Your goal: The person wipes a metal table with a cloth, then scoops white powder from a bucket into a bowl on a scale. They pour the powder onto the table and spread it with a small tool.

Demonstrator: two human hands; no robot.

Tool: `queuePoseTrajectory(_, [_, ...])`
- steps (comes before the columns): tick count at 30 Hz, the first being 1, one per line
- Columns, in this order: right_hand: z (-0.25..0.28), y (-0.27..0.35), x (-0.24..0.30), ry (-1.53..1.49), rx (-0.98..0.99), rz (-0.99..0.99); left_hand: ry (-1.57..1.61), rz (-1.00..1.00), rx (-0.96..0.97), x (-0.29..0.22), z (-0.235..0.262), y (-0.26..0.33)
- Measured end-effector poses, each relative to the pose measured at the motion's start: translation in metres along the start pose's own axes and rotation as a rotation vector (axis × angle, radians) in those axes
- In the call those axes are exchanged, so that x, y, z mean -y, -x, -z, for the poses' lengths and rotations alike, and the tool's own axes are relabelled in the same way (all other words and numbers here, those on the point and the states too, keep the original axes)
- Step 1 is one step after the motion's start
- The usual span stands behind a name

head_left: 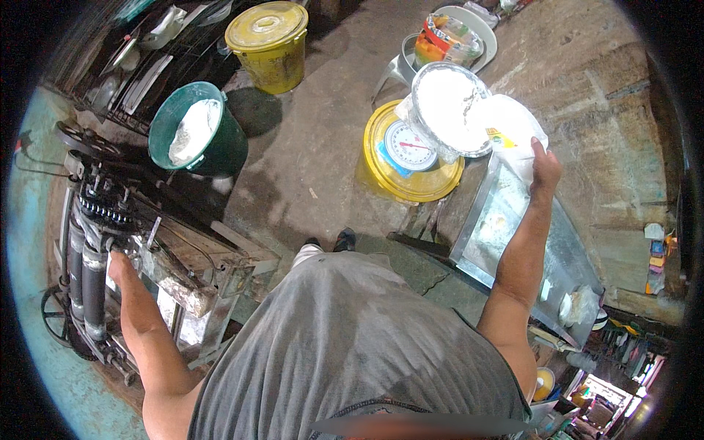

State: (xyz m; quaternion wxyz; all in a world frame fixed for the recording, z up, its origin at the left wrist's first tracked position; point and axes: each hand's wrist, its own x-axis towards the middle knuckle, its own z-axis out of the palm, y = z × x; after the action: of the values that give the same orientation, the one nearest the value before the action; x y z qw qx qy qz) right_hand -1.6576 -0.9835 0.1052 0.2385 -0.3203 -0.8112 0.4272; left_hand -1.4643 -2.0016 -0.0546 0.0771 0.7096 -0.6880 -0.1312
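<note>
My right hand [546, 167] is closed on the edge of a white plastic piece with a yellow print [510, 125]; whether it is a bag or a cut container, I cannot tell. It reaches over the rim of a metal bowl of white powder [447, 99]. The bowl rests on a dial scale [411, 145], which stands on a yellow lidded bucket [381, 180]. Far to the left, my left hand [115, 264] is at a machine with rollers and gears [94, 257]. Its fingers are mostly hidden against the machine.
A green bucket with white powder [227, 139] and a yellow lidded bucket [271, 66] stand ahead on the left. A metal tray [477, 246] lies on the wooden table [601, 154] at right. Behind the bowl, a pale basin [488, 44] holds a printed plastic bag [449, 42].
</note>
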Motion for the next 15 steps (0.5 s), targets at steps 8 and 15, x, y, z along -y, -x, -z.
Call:
queuePoseTrajectory(8, [-0.004,0.009,0.008,-0.016,0.005,0.077,0.076,0.031,-0.003,-0.002,0.005,0.015])
queuePoseTrajectory(15, [-0.004,0.006,0.004,-0.025,0.016,0.069,0.094,0.098,-0.003,-0.008,0.007,0.021])
